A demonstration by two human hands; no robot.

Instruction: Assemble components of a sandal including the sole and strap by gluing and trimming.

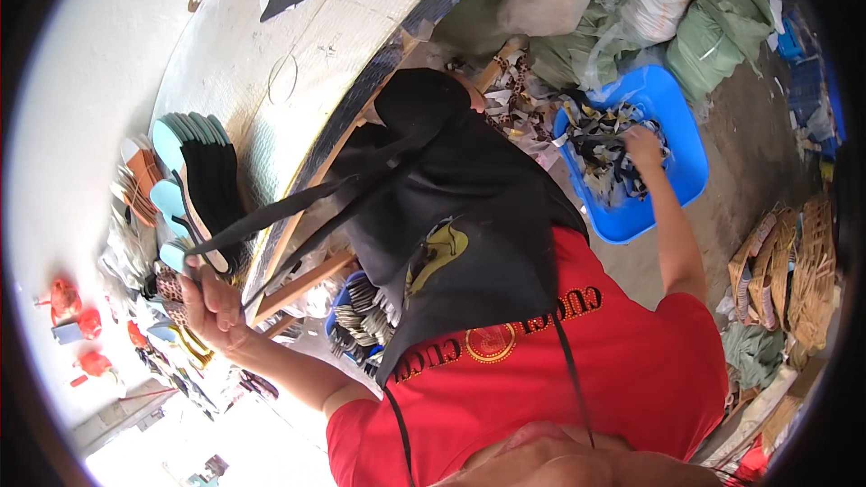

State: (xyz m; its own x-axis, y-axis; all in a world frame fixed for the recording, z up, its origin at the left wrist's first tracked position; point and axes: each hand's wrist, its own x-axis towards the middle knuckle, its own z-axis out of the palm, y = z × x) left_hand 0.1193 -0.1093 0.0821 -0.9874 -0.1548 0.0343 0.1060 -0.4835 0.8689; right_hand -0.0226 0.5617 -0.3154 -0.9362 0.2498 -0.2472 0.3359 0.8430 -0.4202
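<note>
Down at lower left, your left hand (215,305) is clamped on the black strap (280,211), which runs long-ways up-right to the apron (487,194), so it's way nearer than your right hand (643,149), off upper right among scraps (603,155) in the blue bin (689,158), can't tell if that one's gripping.

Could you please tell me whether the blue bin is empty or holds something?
It is not empty: dark and pale scraps lie inside the blue bin, with the right hand at them. Its fill level is unclear.
</note>
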